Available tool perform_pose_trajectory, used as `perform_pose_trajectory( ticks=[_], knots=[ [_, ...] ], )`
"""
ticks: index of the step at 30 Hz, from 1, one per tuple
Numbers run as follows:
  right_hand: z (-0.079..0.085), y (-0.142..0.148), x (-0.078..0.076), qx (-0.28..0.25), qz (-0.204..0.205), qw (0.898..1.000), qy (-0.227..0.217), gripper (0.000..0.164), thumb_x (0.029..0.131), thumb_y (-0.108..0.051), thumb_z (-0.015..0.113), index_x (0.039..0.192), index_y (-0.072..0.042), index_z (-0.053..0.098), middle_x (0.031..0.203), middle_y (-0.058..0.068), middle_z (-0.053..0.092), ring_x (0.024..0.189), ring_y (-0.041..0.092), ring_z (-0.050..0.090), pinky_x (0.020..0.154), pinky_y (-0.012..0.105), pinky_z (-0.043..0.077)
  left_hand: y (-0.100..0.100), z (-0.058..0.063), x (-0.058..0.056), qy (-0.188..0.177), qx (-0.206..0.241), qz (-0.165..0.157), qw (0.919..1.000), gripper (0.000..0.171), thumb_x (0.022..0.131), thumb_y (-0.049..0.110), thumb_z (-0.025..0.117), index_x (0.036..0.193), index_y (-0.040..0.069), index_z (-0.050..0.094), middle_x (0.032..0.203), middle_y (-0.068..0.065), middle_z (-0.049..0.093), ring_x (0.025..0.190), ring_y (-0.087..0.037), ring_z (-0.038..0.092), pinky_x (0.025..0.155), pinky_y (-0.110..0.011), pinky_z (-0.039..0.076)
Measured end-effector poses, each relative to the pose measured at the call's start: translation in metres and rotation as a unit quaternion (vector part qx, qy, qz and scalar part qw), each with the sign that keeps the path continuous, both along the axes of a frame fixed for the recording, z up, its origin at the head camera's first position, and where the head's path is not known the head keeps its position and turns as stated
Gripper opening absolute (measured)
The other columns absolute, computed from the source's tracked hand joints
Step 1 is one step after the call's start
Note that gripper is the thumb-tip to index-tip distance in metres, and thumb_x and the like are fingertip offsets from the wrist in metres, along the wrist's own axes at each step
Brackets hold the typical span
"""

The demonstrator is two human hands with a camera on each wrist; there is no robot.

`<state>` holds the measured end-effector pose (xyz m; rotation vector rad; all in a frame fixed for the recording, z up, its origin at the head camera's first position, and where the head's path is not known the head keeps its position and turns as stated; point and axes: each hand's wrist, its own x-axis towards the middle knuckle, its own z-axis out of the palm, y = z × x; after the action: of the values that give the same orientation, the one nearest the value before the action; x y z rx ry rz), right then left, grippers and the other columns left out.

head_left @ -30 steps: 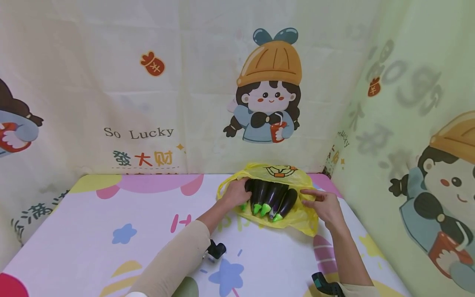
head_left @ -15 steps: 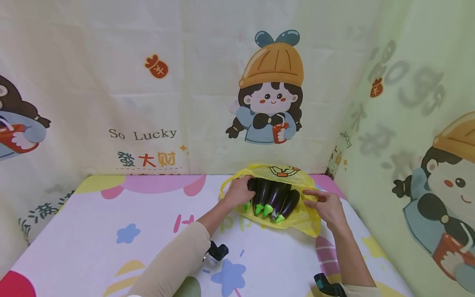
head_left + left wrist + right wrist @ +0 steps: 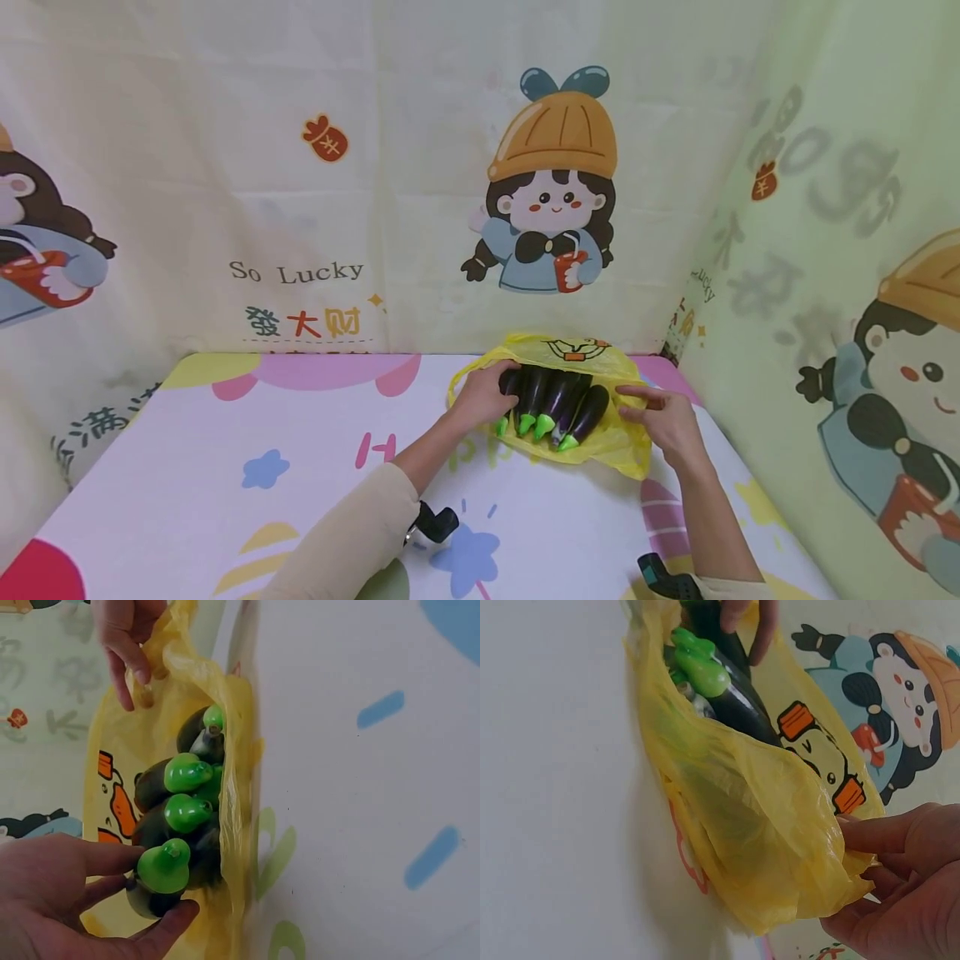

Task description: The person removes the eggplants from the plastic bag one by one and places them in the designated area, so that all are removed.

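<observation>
A yellow plastic bag [image 3: 630, 437] lies on its side with its mouth facing me. Several dark purple eggplants [image 3: 555, 396] with green caps lie side by side inside it. My left hand [image 3: 483, 396] reaches into the mouth and holds the leftmost eggplant [image 3: 165, 866], thumb on one side and fingers on the other. At the right end of the mouth, my right hand [image 3: 670, 421] pinches the edge of the bag, whose film bunches between thumb and fingers in the right wrist view. The eggplants' far ends are hidden under the bag's upper layer, which has a printed cartoon.
The bag lies near the far edge of a table with a white printed cover [image 3: 315, 450]. A cartoon-printed curtain [image 3: 420, 167] hangs right behind the table, and another curtain [image 3: 795, 250] runs along its right side.
The whole scene sits slightly farther right in the head view. Both hands keep their places at the bag, and the left wrist has dropped a little.
</observation>
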<state>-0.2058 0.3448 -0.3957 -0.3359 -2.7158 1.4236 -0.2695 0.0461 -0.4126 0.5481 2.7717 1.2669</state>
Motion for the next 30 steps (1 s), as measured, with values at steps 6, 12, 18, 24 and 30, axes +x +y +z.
perform_pose_trajectory(
  ticks=[6, 12, 18, 24, 30],
  knots=[
    [0.001, 0.0, -0.002, -0.009, 0.006, 1.0, -0.001, 0.04, 0.094, -0.013, 0.075, 0.134, -0.006, 0.07, 0.153, 0.023, 0.052, 0.128, 0.031, 0.042, 0.076, 0.023, 0.043, -0.008, -0.001, 0.008, -0.001, 0.005, -0.008, 1.0, 0.056, 0.093, 0.015, 0.074, 0.146, 0.02, 0.058, 0.133, -0.015, 0.068, 0.086, -0.022, 0.061, 0.081, -0.037, 0.053],
    [0.001, 0.001, -0.002, -0.003, 0.003, 1.0, 0.004, 0.043, 0.093, -0.013, 0.077, 0.134, -0.005, 0.069, 0.149, 0.023, 0.054, 0.125, 0.03, 0.043, 0.075, 0.022, 0.043, -0.015, 0.002, 0.022, -0.012, 0.006, -0.018, 0.9997, 0.056, 0.092, 0.019, 0.076, 0.146, 0.023, 0.058, 0.12, -0.011, 0.071, 0.059, -0.014, 0.047, 0.071, -0.032, 0.048],
    [0.001, 0.0, -0.001, -0.008, 0.0, 1.0, 0.008, 0.043, 0.092, -0.013, 0.077, 0.134, -0.003, 0.069, 0.134, 0.025, 0.059, 0.112, 0.027, 0.042, 0.067, 0.025, 0.041, -0.022, 0.004, 0.034, -0.012, 0.017, -0.031, 0.9993, 0.056, 0.092, 0.021, 0.078, 0.145, 0.024, 0.06, 0.126, -0.011, 0.068, 0.074, -0.017, 0.054, 0.068, -0.032, 0.048],
    [0.002, 0.0, 0.0, -0.017, 0.002, 1.0, -0.011, 0.045, 0.094, -0.014, 0.077, 0.136, -0.004, 0.067, 0.157, 0.025, 0.046, 0.125, 0.031, 0.04, 0.074, 0.022, 0.043, -0.033, 0.004, 0.048, -0.013, 0.013, -0.045, 0.9988, 0.057, 0.092, 0.021, 0.078, 0.145, 0.024, 0.059, 0.104, -0.011, 0.069, 0.073, -0.016, 0.055, 0.059, -0.029, 0.047],
    [0.002, 0.0, 0.002, -0.014, 0.002, 1.0, -0.012, 0.044, 0.094, -0.015, 0.077, 0.135, -0.004, 0.069, 0.156, 0.026, 0.047, 0.123, 0.032, 0.04, 0.072, 0.024, 0.042, -0.047, 0.002, 0.066, -0.021, 0.011, -0.05, 0.9985, 0.054, 0.09, 0.023, 0.08, 0.141, 0.025, 0.06, 0.111, -0.01, 0.071, 0.092, -0.019, 0.066, 0.063, -0.028, 0.054]
  ],
)
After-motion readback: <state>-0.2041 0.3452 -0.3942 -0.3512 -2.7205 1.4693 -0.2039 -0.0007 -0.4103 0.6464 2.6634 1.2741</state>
